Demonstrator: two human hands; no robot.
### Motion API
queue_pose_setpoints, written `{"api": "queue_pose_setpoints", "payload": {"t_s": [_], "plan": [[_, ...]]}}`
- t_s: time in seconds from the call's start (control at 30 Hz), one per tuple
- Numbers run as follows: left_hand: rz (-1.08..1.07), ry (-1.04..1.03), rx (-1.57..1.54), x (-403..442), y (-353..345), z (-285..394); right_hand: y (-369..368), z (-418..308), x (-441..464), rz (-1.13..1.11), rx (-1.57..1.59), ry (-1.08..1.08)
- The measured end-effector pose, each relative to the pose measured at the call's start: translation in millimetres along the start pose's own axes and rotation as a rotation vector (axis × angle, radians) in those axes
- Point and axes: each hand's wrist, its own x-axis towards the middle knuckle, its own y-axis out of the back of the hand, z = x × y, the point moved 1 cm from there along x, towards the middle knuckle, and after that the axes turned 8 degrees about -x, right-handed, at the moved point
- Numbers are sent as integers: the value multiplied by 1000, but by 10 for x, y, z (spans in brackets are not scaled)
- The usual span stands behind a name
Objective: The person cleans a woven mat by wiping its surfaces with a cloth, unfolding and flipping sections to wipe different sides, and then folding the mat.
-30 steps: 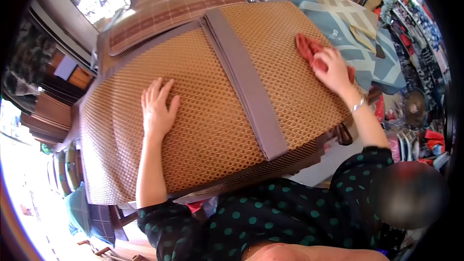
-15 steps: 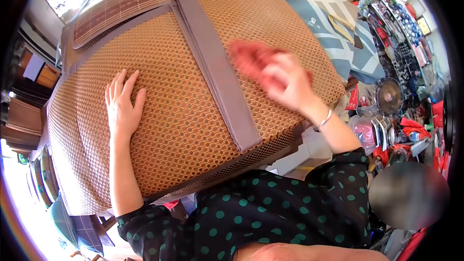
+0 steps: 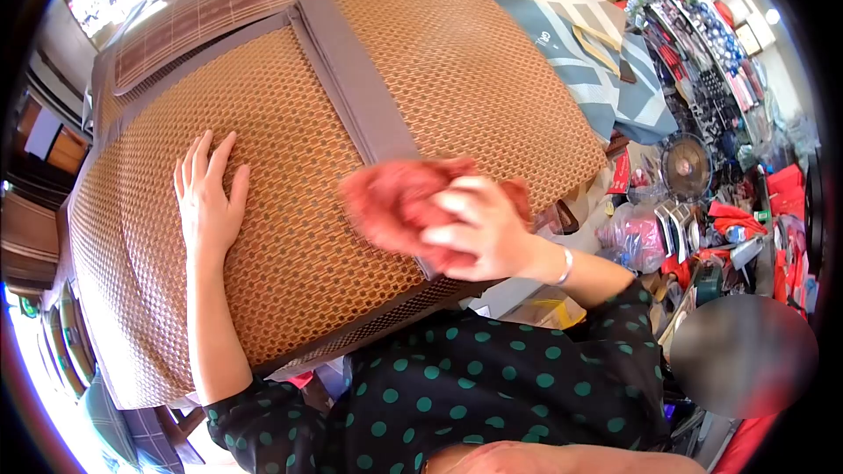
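A red cloth [image 3: 386, 206] is grasped by the curled fingers of the right hand [image 3: 485, 230] at the centre of the frame, where part of a brown strip [image 3: 355, 88] is covered. At centre left, the left hand [image 3: 211, 200] is laid open, fingers spread, on a woven mat [image 3: 290, 211]. Patterned fabric [image 3: 571, 68] is seen at upper right.
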Motion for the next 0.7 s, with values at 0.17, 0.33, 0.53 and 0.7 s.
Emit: {"api": "queue_pose_setpoints", "payload": {"t_s": [0.17,0.33,0.53,0.7], "plan": [[8,4,-42,1,16,17,-153,422,590,43,-44,41],[-13,21,-30,-15,39,22,42,1704,211,138,-376,-444],[20,21,-40,-4,55,33,214,1365,-351,96,-323,-342],[51,17,-52,-14,24,41,117,74,212,-242,183,318]]}}
